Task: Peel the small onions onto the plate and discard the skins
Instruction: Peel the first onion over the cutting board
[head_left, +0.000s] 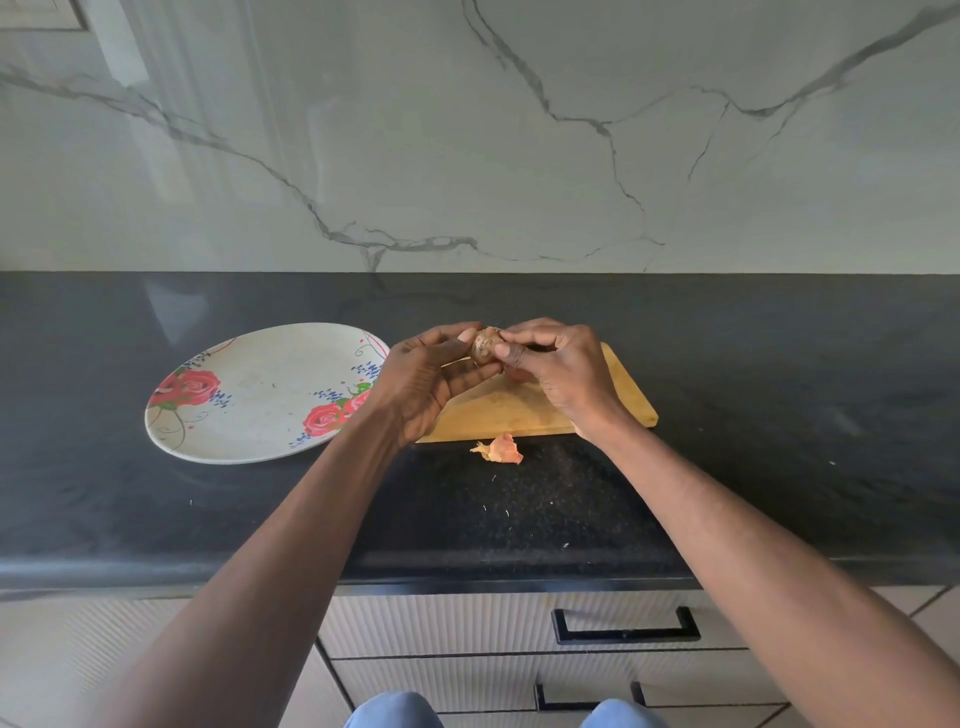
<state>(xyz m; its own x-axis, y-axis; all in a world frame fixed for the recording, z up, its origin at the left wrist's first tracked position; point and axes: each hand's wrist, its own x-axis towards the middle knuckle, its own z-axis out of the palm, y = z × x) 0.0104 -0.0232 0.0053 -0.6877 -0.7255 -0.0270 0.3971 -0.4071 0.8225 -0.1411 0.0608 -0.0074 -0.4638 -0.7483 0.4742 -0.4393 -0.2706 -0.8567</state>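
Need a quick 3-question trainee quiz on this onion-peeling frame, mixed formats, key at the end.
1. True or false: the plate already holds peeled onions.
2. Where does the loose skin lie?
A. on the plate
B. on the counter, just in front of the cutting board
C. on the cutting board
3. Fill in: the left hand and right hand together hold one small ____ above the board.

Key
1. False; the plate shows no onions.
2. B
3. onion
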